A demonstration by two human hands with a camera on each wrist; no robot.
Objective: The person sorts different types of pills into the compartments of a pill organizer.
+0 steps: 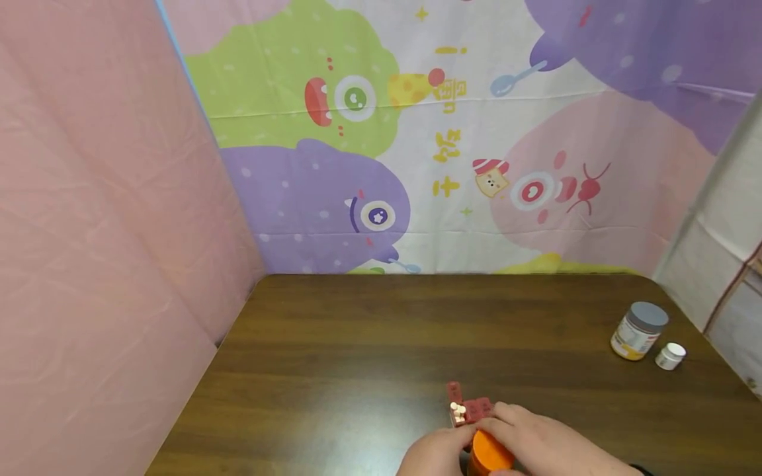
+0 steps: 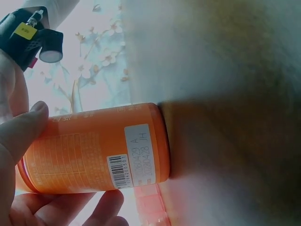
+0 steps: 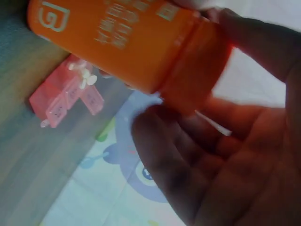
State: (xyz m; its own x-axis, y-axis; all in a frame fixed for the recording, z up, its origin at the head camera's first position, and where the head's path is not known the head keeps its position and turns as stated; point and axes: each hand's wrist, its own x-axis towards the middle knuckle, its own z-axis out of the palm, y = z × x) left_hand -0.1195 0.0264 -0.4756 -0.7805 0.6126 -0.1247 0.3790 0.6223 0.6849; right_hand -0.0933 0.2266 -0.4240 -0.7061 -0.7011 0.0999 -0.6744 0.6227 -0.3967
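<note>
Left wrist cam has the best look at it: your left hand [image 1: 430,454] has its fingers wrapped around the orange bottle [image 2: 89,150], thumb on one side and the rest curled under the other. Your right hand [image 1: 538,433] is gripping the orange cap [image 3: 202,70], fingers bent around it. So I'd call this the cap-handling step, twisting it on or off; honestly can't tell which, or how tight it sits.

Next move, if you ask me: hold the body firm with your left and let the right do the turning, without tipping the thing. Also watch your knuckles, since the pill box [image 1: 478,408] is right there and a nudge could spill the pills [image 1: 457,412] heaped at its flipped-up lid.

As for the bottle, it's at the near edge of the head view, over the table [image 1: 333,370], just on your side of the pill box. Looks about upright, base down, though I can't swear it's touching the wood. Smooth orange all over, pale printing, plus a white sticker with a barcode and stamped numbers. Cap's the same orange. The grey-lidded jar [image 1: 638,334] and little white bottle [image 1: 671,356] sit well apart, off to the right.
</note>
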